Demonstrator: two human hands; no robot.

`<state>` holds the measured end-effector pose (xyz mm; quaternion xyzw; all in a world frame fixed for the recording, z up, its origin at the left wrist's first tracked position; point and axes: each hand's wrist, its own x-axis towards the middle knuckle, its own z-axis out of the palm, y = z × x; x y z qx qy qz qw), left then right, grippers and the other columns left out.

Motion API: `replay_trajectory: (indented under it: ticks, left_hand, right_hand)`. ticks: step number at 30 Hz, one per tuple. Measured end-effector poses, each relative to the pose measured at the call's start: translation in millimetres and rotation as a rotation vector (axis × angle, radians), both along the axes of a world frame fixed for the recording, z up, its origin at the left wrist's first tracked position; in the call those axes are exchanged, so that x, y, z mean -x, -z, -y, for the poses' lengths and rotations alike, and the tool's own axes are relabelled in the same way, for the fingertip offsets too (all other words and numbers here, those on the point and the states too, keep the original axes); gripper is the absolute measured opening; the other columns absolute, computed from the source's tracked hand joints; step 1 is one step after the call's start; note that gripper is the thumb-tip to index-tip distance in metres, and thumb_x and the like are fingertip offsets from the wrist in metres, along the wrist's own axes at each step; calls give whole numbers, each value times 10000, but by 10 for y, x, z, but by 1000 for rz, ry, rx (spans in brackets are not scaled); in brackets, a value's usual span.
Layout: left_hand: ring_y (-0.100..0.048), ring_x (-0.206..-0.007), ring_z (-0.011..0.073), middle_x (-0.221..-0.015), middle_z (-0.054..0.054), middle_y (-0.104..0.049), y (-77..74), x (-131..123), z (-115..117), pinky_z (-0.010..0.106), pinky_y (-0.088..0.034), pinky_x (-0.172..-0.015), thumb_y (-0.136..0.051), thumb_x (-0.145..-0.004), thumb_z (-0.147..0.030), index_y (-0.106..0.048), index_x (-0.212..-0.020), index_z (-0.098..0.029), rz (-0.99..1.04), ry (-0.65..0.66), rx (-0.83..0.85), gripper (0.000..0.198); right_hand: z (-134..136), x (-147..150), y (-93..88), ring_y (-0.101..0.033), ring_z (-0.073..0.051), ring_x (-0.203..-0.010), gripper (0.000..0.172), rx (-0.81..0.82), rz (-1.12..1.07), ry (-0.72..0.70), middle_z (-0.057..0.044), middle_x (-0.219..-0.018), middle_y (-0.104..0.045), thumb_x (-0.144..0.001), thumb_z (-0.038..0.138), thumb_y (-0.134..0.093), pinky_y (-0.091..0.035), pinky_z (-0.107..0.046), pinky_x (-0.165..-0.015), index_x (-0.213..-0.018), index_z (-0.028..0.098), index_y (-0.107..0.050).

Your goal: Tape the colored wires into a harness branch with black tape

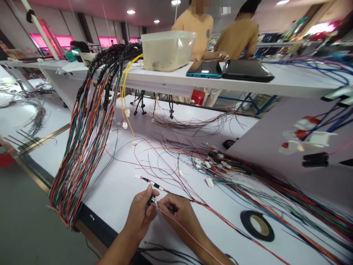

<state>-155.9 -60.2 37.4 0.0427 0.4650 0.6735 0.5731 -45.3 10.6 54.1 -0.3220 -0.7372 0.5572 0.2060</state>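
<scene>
My left hand is shut on a small black object, perhaps a tape roll, though my fingers hide most of it. My right hand pinches a thin pink-red wire close to that object. Just above both hands lies a short red wire banded with black tape, ending in a white connector. It runs down to the right past my right hand. Loose coloured wires with small white connectors spread across the white workbench to the right.
A roll of black tape lies right of my hands. A thick multicoloured wire bundle hangs over the bench on the left. A raised white shelf holds a plastic tub, a tablet and a laptop. Two people stand beyond.
</scene>
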Motion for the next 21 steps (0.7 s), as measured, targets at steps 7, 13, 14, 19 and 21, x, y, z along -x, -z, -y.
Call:
replay_trajectory:
  ticks: [7,13,14,19,21]
  left_hand:
    - [-152,-362,44,-368,-112,-271,-34,-13,-2,182,-148,-396,-621,-742,-562,-584,-737,-175,-95,-22,43,390]
    - [-218,-384,46,-415,-100,-272,-84,-53,8,174,-149,-396,-649,-721,-542,-610,-687,-147,-432,-49,124,399]
    - [-221,-390,45,-426,-95,-289,-91,-54,5,172,-152,-397,-646,-722,-542,-612,-687,-145,-411,-43,120,400]
    - [-193,-387,35,-441,-98,-277,-99,-66,-29,164,-122,-388,-671,-685,-558,-610,-674,-142,-311,-82,120,421]
    - [-183,-379,34,-436,-104,-252,-90,-81,-37,167,-109,-386,-664,-687,-571,-607,-676,-143,-320,-78,126,433]
  right_hand:
    - [-14,-11,29,-336,-87,-485,228,-57,30,18,45,-508,-407,-760,282,-539,-272,-201,-445,-562,168,-526]
    - [22,0,2,-379,-95,-492,207,-249,81,20,39,-511,-453,-776,215,-507,-291,-211,-481,-577,178,-547]
    - [21,1,8,-408,-101,-506,209,-239,82,17,32,-530,-488,-793,235,-505,-306,-212,-495,-601,181,-566]
    - [-19,-36,19,-443,-113,-531,172,-112,73,-12,29,-562,-512,-810,260,-500,-335,-212,-508,-670,188,-568]
    - [-17,-53,19,-413,-109,-520,188,-127,73,-6,37,-548,-472,-815,239,-474,-321,-213,-503,-641,189,-526]
